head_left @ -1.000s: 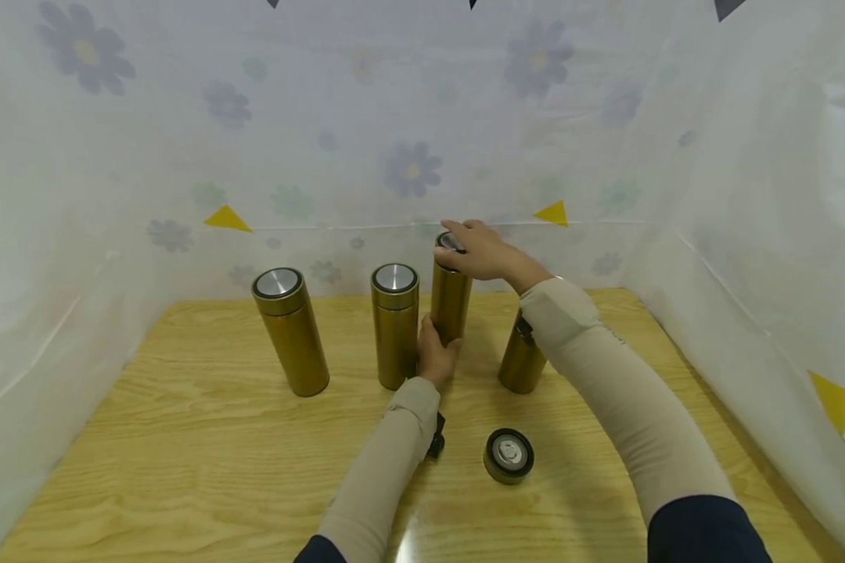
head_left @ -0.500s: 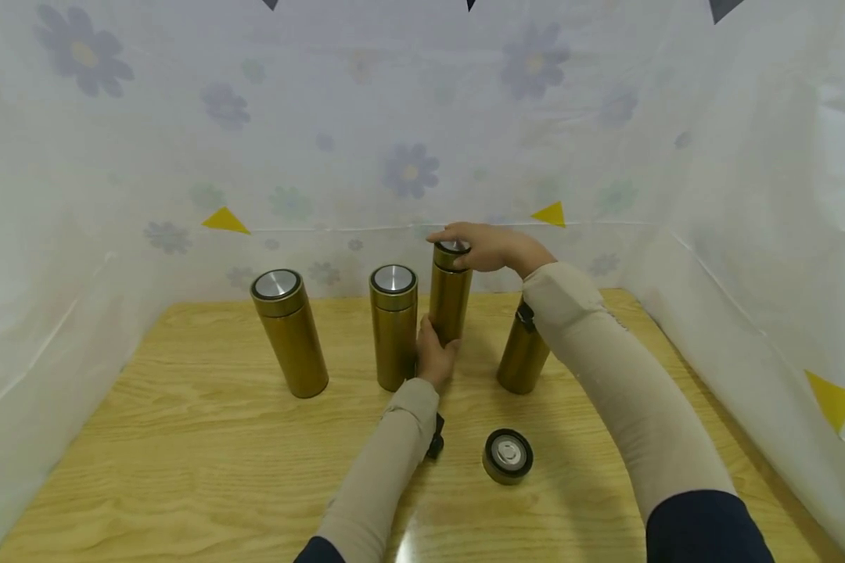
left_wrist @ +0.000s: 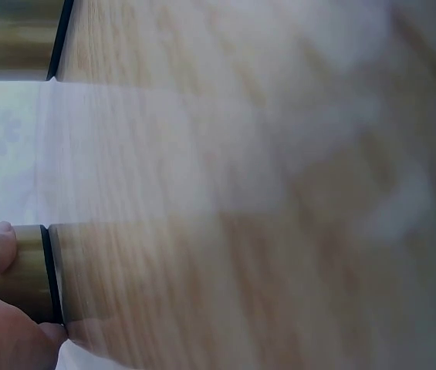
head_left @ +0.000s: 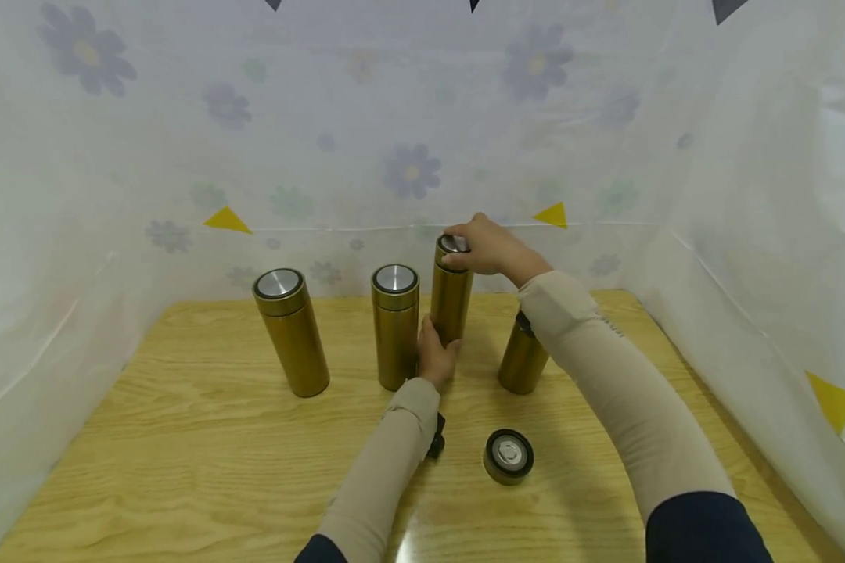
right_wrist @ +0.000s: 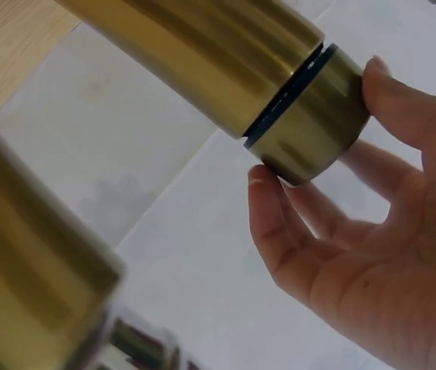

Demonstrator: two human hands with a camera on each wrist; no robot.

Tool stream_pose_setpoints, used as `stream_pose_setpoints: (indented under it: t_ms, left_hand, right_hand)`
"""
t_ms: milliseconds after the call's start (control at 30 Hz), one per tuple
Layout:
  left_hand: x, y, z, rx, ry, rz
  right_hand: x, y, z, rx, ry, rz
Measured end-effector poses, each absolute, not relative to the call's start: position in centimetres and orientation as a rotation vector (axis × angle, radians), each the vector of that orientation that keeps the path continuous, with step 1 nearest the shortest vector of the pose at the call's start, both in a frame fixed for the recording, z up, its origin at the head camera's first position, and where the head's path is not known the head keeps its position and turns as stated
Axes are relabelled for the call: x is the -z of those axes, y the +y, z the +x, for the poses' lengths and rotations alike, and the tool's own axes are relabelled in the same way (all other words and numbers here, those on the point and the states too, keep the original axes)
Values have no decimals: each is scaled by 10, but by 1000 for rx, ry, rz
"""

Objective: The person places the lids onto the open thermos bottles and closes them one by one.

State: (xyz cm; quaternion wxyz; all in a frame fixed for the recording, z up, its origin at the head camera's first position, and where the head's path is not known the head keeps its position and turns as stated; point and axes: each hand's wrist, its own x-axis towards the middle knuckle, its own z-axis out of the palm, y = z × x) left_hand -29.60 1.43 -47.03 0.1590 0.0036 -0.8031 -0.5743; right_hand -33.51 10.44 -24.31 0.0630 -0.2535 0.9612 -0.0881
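Note:
A gold thermos bottle (head_left: 452,297) stands upright near the back of the table. My left hand (head_left: 436,360) grips it low on the body; the left wrist view shows the thumb and fingers (left_wrist: 0,250) round its base. Above, my right hand (head_left: 493,249) holds its lid (right_wrist: 314,119) with thumb and fingertips spread about the rim. A narrow dark gap shows between lid and body in the right wrist view. To the right, partly behind my right sleeve, stands another thermos (head_left: 521,361), its metal neck (right_wrist: 140,343) bare. A loose lid (head_left: 508,456) lies underside up on the table in front.
Two more gold thermoses with silver-topped lids, the far-left one (head_left: 292,336) and the middle one (head_left: 396,332), stand to the left. The middle one is close beside my left hand. A pale flowered sheet (head_left: 366,117) encloses the wooden table (head_left: 218,469) at back and sides.
My right fingers shift round the lid: stretched flatter across its top half a second ago, they are now bent with the knuckles raised. The left hand and the other bottles stay put.

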Motion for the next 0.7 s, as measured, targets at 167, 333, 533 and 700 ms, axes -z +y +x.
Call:
stream_pose_setpoints:
  t_ms: [167,333,533,700]
  left_hand:
    - [471,15,-296,1628,-2294,1]
    - [470,14,-297,1629,-2295,-4]
    - [471,14,-297,1620,-2293,-5]
    - [472,14,-298,1630,-2288,-12]
  right_hand:
    - [248,101,-332,346,3008,-608]
    - [251,97,-327,419,3086,-465]
    - [253,94,-325,413,3121,-411]
    - [253,92,-323,380,3129,-401]
